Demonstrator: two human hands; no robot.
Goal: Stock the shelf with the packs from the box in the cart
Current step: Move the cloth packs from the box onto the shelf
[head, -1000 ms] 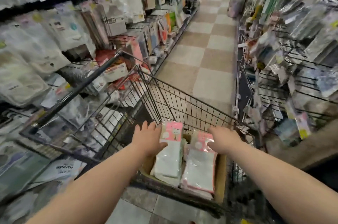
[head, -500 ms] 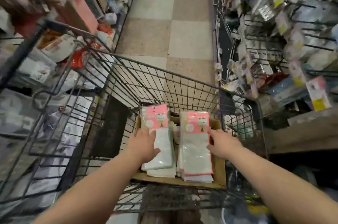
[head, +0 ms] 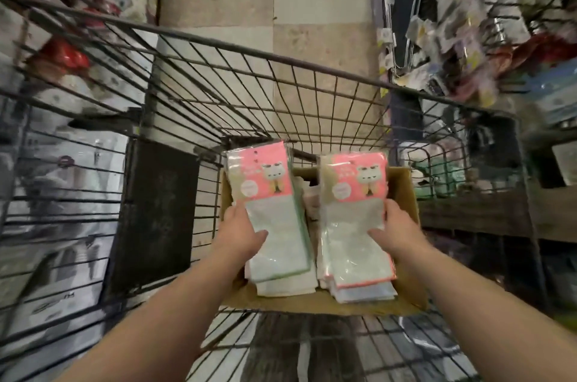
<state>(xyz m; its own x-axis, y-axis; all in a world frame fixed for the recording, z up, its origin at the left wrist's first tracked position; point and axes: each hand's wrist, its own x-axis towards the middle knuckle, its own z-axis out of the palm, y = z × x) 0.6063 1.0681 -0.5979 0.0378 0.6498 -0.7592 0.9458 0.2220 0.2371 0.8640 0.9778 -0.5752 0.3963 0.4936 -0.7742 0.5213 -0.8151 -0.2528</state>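
A cardboard box (head: pixel 406 194) sits in the wire cart (head: pixel 281 57) and holds two stacks of clear packs with pink header cards. My left hand (head: pixel 240 235) grips the left stack of packs (head: pixel 265 194) by its left edge, thumb across the top pack. The right stack of packs (head: pixel 352 194) is gripped at its right edge by my right hand (head: pixel 395 228), thumb lying on the top pack. Both stacks are tilted up out of the box at their far ends.
Shelves and peg racks full of hanging goods line both sides: the left shelf (head: pixel 56 69) and the right rack (head: pixel 468 22). A tiled aisle floor (head: pixel 265 7) runs ahead beyond the cart. More packs (head: pixel 309 194) lie loose in the box between the stacks.
The view has tilted down onto the cart. Both hands have closed round the two stacks and lifted their far ends out of the box.
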